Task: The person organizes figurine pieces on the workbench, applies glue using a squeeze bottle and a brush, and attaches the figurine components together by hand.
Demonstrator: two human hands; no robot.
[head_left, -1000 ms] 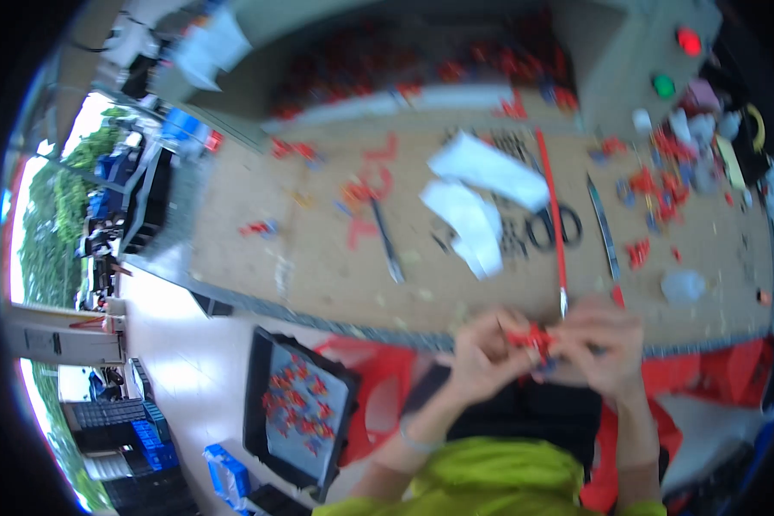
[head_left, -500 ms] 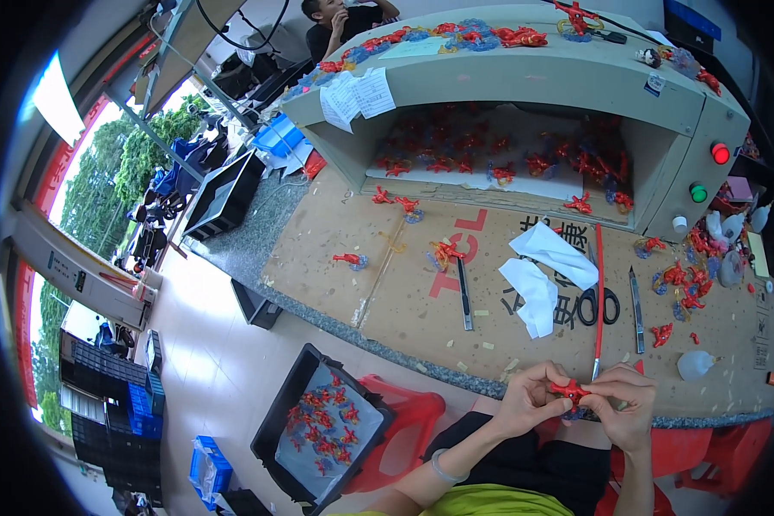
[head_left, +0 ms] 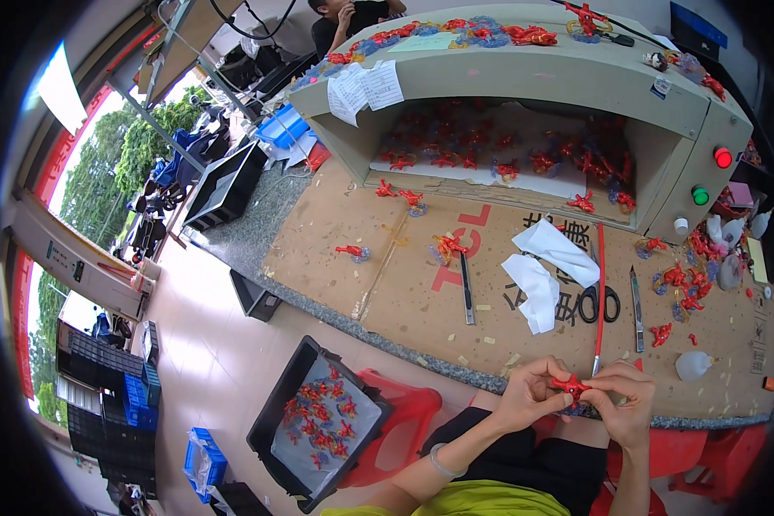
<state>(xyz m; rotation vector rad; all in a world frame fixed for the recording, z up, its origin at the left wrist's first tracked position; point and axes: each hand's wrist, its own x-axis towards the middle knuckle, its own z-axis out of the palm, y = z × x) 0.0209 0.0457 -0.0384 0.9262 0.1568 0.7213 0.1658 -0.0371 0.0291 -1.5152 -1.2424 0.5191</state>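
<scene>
Hands meet just below the near edge of the cardboard-covered workbench point(head_left: 404, 292), forearms rising from the lower rim of the view. Left hand point(head_left: 529, 396) curls inward, its fingers narrowed to a pinch on a small red plastic figure point(head_left: 569, 384). Right hand point(head_left: 625, 402) arches over from the other side, fingertips closed on the same figure. Beyond them on the bench lie a red stick point(head_left: 599, 292), black scissors point(head_left: 599, 303) and white cloths point(head_left: 542, 271). Compared with half a second ago, both hands keep the same grip, while the view has tilted slightly, showing the bench closer.
</scene>
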